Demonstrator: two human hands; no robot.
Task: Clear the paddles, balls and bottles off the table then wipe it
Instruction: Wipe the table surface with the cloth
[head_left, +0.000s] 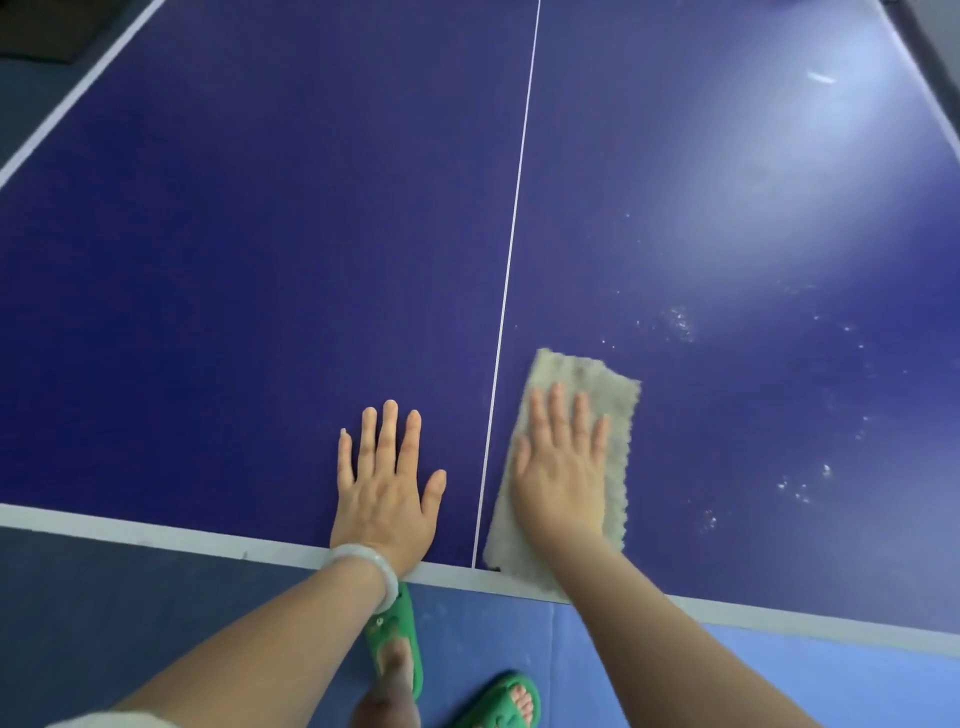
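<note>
The dark blue table-tennis table (234, 270) fills the view, with a thin white centre line (511, 249) running away from me. A grey-beige cloth (597, 384) lies flat just right of that line, reaching down to the near white edge. My right hand (563, 467) presses on the cloth with straight, spread fingers. Left of the centre line, my left hand (387, 483) rests flat on the bare surface, fingers straight; a pale bangle circles its wrist. No paddles, balls or bottles show in this view.
White specks and smears (680, 322) dot the table's right half, under a bright glare (810, 119). The near table edge (156, 530) runs across the bottom; below it are blue floor mats and my feet in green slippers (400, 639).
</note>
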